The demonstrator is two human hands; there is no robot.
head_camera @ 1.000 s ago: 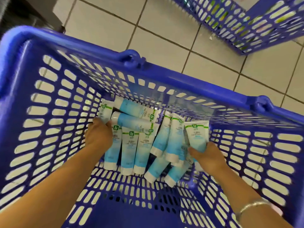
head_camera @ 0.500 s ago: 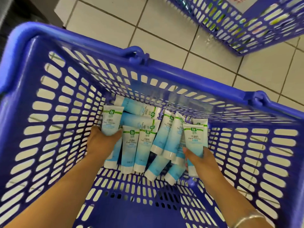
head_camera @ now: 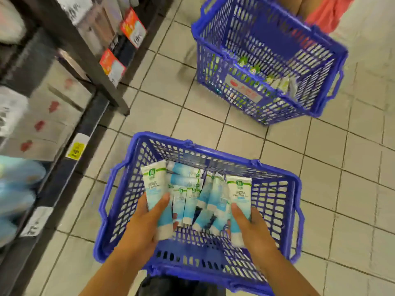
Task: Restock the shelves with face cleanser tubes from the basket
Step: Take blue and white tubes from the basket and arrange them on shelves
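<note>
Blue plastic basket [head_camera: 275, 212] stands on the tiled floor [head_camera: 342, 199], directly below the camera. Both hands are inside it, each holding one face cleanser tube.

Left hand [head_camera: 147, 223]: fingers curled round the left tube [head_camera: 156, 189], thumb laid across its front face, remaining fingers behind and below. The tube's long axis runs roughly up the frame, leaning slightly left at the top. Its flat crimped end with the green band points away from the person; its white cap end points toward the person and shows below the thumb, near the fingertips. The grip sits on the lower half of the tube.

Right hand [head_camera: 254, 229]: fingers wrapped round the right tube [head_camera: 239, 191], thumb along its left edge, other fingers at its right edge. Long axis near upright in the frame; crimped green-banded end away from the person, white cap end toward the person, showing below the palm. The grip is likewise on the lower half.

Remaining tubes [head_camera: 192, 193] lie on the basket floor between the two hands. Most lie lengthwise, caps toward the person; two at the far wall lie crosswise.

A second blue basket [head_camera: 320, 67] stands well apart on the floor farther off, with blurred packets inside. Dark shelving [head_camera: 89, 67] runs along the left, carrying price tags [head_camera: 75, 147] and blurred stock.
</note>
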